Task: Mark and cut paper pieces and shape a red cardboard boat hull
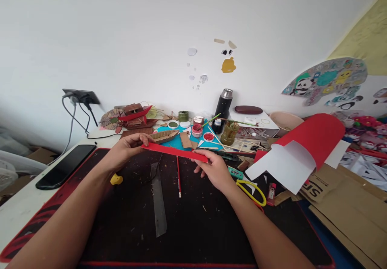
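The left hand [133,145] is pinching one end of a red strip [175,152]; the right hand [213,166] is gripping the other, so it is spanning the space between them above a dark mat [211,228]. The strip is apparently already cut to shape, but is not yet joining anything. Nearer the wearer than both hands, a clear ruler [159,204] and a pencil [179,176] are lying untouched. Right of the right hand, a curled red sheet [320,138] is resting, seemingly leaving material to spare.
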Demonstrator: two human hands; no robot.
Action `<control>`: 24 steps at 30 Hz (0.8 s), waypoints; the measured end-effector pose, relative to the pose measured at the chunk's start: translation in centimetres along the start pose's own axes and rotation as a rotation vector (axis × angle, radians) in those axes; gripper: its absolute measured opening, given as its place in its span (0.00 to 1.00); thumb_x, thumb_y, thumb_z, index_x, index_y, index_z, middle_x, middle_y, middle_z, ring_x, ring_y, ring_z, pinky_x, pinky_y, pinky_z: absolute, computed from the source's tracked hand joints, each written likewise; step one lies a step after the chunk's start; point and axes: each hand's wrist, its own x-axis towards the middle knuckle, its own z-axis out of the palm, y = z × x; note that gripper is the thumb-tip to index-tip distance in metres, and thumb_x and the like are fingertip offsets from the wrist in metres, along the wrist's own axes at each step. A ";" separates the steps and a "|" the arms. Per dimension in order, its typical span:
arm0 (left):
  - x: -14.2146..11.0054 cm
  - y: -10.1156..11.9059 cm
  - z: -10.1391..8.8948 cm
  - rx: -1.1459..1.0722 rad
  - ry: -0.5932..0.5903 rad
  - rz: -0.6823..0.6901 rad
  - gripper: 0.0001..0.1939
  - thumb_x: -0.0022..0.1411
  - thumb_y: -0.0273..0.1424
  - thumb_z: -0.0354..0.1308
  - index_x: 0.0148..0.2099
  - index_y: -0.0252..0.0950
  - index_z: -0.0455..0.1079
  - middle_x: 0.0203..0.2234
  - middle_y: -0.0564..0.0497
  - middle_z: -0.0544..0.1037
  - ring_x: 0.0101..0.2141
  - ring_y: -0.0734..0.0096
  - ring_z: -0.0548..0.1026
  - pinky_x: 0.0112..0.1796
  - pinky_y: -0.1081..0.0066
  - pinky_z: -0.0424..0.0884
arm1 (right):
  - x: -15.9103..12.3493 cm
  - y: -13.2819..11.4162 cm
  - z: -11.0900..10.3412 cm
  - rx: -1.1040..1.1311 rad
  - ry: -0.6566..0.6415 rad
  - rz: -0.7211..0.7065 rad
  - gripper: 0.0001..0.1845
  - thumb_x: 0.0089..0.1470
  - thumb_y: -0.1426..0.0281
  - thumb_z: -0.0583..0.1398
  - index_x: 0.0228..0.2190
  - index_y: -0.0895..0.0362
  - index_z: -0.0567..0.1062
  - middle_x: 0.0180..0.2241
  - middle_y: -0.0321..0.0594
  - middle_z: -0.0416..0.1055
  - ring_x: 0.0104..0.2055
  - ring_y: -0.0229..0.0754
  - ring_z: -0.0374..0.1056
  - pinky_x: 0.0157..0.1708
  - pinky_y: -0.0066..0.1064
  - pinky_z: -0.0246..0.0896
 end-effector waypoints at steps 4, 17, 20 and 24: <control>0.3 -0.6 0.0 -0.029 0.057 -0.031 0.21 0.51 0.46 0.80 0.38 0.38 0.79 0.30 0.53 0.77 0.32 0.68 0.72 0.35 0.70 0.69 | -0.4 -0.2 0.2 -0.047 -0.072 -0.016 0.26 0.62 0.48 0.66 0.45 0.58 0.83 0.34 0.43 0.83 0.26 0.40 0.77 0.22 0.28 0.67; 0.4 -1.1 4.0 -0.512 0.062 -0.183 0.27 0.44 0.42 0.85 0.41 0.32 0.82 0.29 0.46 0.82 0.28 0.69 0.78 0.26 0.74 0.75 | -0.8 -0.3 1.1 -0.044 -0.074 0.035 0.30 0.60 0.42 0.64 0.34 0.57 0.79 0.23 0.37 0.77 0.19 0.37 0.73 0.17 0.24 0.59; -0.6 -1.2 6.6 -0.500 -0.045 -0.226 0.25 0.45 0.40 0.85 0.40 0.32 0.83 0.30 0.44 0.84 0.31 0.64 0.81 0.31 0.71 0.81 | -0.9 -0.2 1.5 -0.029 -0.038 0.036 0.30 0.60 0.41 0.64 0.34 0.57 0.79 0.23 0.37 0.78 0.19 0.38 0.73 0.18 0.25 0.60; -1.3 -1.4 8.4 -0.411 -0.041 -0.293 0.25 0.44 0.41 0.85 0.40 0.31 0.85 0.36 0.40 0.87 0.34 0.61 0.82 0.33 0.69 0.82 | -1.3 -0.2 1.8 -0.049 -0.068 0.029 0.28 0.62 0.43 0.63 0.34 0.57 0.78 0.24 0.37 0.78 0.20 0.37 0.73 0.20 0.25 0.63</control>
